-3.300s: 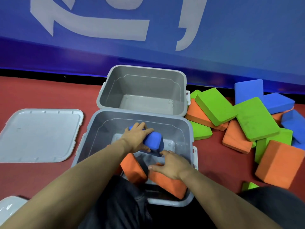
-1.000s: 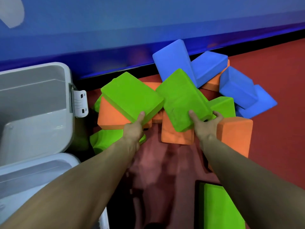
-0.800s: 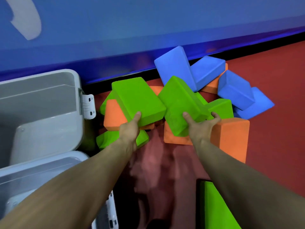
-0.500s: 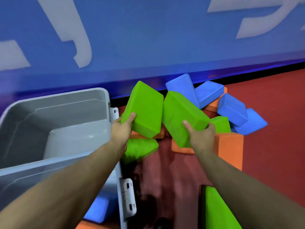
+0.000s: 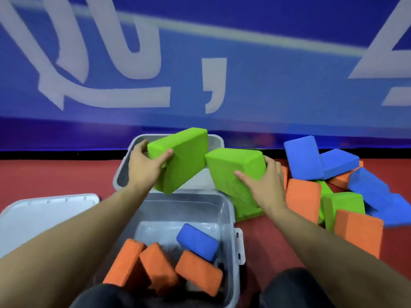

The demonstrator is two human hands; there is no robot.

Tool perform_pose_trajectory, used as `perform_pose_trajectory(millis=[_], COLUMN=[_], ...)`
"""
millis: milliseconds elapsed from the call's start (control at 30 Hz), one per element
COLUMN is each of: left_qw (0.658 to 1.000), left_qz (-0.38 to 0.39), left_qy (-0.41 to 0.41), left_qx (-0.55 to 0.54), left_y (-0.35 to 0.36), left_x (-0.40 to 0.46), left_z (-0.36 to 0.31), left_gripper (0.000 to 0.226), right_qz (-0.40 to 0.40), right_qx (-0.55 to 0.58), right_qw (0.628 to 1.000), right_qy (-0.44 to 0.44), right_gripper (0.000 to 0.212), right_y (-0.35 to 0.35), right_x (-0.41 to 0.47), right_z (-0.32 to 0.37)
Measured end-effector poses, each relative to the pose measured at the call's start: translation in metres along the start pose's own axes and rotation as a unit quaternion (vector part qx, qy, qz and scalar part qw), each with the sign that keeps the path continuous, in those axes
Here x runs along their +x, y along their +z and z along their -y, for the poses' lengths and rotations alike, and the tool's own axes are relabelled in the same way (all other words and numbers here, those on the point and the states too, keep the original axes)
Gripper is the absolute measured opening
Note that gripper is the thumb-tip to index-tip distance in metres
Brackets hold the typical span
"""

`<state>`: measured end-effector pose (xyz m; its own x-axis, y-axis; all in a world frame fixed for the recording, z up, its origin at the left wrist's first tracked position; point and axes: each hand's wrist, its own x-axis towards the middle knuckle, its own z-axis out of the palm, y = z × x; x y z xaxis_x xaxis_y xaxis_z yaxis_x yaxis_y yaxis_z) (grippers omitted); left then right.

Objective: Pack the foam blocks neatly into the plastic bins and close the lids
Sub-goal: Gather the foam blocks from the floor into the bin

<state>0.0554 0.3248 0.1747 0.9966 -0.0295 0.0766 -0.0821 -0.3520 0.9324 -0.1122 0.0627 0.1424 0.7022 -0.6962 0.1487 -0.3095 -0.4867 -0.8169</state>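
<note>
Nearest, below both hands, the near bin (image 5: 231, 221) stands open on the red floor (image 5: 55, 174) with three orange blocks (image 5: 198, 272) leaning together in it and a blue block (image 5: 196, 241) resting on the rightmost one. A grey lid (image 5: 44, 216) lies flat on the floor to the left of the left forearm. The left hand (image 5: 144, 168) grips a green block (image 5: 182, 158) by its left end, thumb on its top face, holding it tilted in the air above the far bin (image 5: 121, 176). The right hand (image 5: 265, 185) holds a second green block (image 5: 235, 167), fingers curled round its right end, just right of the first, the two nearly touching. Right of the right hand a loose pile of foam blocks (image 5: 347, 196) in orange, green and blue lies on the floor. Beyond everything runs a blue wall (image 5: 266, 85) with pale lettering.
</note>
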Motion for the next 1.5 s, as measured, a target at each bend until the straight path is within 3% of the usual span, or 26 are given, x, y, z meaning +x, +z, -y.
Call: perform_pose_trajectory(millis=[167, 400, 500, 633, 900, 1100, 1300, 1500], left_qw=[0.995, 0.971, 0.959, 0.953, 0.902, 0.882, 0.795, 0.756], left_qz=[-0.023, 0.086, 0.138, 0.137, 0.203, 0.254, 0.339, 0.423], left_qy=[0.059, 0.109, 0.124, 0.155, 0.261, 0.184, 0.176, 0.093], left_qx=[0.077, 0.193, 0.215, 0.220, 0.279, 0.351, 0.471, 0.490], left_y=[-0.081, -0.103, -0.093, -0.087, -0.093, -0.087, -0.061, -0.038], left_x=[-0.019, -0.034, -0.037, -0.029, -0.022, -0.020, -0.005, -0.011], left_z=[0.025, 0.086, 0.107, 0.121, 0.138, 0.164, 0.175, 0.201], left_gripper=[0.079, 0.087, 0.091, 0.088, 0.083, 0.089, 0.087, 0.087], right_qz=[0.057, 0.189, 0.191, 0.222, 0.269, 0.273, 0.287, 0.308], right_qx=[-0.031, -0.190, -0.227, -0.254, -0.268, -0.171, -0.156, -0.148], right_qw=[0.996, 0.947, 0.942, 0.936, 0.922, 0.946, 0.945, 0.939], right_qy=[-0.063, -0.180, -0.155, -0.099, -0.072, -0.022, -0.030, -0.026], right_gripper=[0.093, 0.093, 0.092, 0.093, 0.093, 0.083, 0.070, 0.072], right_y=[0.051, 0.107, 0.121, 0.134, 0.163, 0.175, 0.183, 0.191], right_x=[-0.039, -0.051, -0.046, -0.043, -0.051, -0.064, -0.075, -0.075], right_z=[0.036, 0.039, 0.031, 0.011, -0.001, 0.003, 0.007, 0.002])
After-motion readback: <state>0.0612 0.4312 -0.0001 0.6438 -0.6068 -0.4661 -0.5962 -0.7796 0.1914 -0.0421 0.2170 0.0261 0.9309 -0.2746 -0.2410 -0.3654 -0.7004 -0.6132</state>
